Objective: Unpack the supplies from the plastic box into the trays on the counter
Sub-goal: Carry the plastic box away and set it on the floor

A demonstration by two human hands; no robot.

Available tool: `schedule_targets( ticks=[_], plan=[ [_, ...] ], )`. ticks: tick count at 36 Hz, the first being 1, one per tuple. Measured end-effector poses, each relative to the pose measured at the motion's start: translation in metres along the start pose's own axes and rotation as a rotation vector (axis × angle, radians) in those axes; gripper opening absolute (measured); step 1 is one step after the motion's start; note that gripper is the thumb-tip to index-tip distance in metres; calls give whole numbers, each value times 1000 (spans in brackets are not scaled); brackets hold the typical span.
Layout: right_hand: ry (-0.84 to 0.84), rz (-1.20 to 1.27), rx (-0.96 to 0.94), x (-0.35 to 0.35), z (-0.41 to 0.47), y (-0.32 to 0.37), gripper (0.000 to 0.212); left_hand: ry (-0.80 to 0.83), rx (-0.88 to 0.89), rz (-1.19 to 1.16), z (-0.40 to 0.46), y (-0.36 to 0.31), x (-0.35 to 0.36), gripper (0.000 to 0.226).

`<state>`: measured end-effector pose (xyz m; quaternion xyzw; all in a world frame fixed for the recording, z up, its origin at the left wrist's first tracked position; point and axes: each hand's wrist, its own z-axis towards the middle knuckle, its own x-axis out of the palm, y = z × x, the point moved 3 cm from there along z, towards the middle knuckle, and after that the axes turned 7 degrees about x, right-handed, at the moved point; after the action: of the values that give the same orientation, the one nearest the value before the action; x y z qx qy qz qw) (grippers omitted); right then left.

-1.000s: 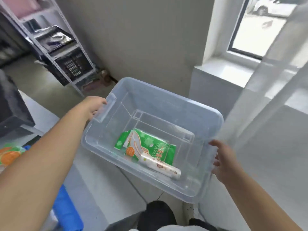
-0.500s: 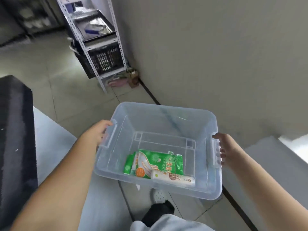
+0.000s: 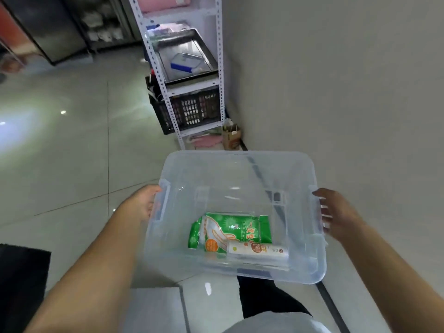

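Plastic box gripped by left hand, right hand; holds one green packet, one white tube.

Soft, even indoor light. Bright glare patches on glossy floor tiles at left. Wide-angle bending at edges; slight overall blur, far background softest.

Box: clear plastic, smooth, slightly frosted, with glints on the walls. Green packet inside: glossy printed plastic film, crinkled. White tube beside it: smooth, shiny printed plastic. Floor: pale polished tiles, glossy, reflecting lights. Wall: matt painted finish. Shelf rack: white perforated metal. Tray on it: shiny metal. Crate: black plastic lattice. Bag: brown paper, matt.
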<state>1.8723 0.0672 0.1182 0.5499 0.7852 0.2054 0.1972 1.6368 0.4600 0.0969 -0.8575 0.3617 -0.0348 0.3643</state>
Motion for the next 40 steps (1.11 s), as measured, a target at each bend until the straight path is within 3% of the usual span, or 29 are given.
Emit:
schedule_targets(
  ticks=[7,14,17,21,28,34,40],
  plan=[
    [135,-141,4,167,80,125,15,-165,-178,-114,85,-62,-95,27],
    [238,-366,-31,367,116,212,22,-397,-224,-357,143,-80,-201,15],
    [297,-463,-69,472,131,245,13,-450,-271,-446,181,-84,-260,15],
    [365,-536,-133,600,144,279,5,-443,-270,-500,246,-103,-336,13],
    [305,-554,-109,778,152,343,35,-387,-262,-493,360,-194,-452,28],
    [283,-483,-114,874,168,422,58,-359,-214,-374,457,-312,-524,30],
    [218,-387,-120,952,223,492,46,-312,-159,-257,579,-432,-575,16]
  ],
)
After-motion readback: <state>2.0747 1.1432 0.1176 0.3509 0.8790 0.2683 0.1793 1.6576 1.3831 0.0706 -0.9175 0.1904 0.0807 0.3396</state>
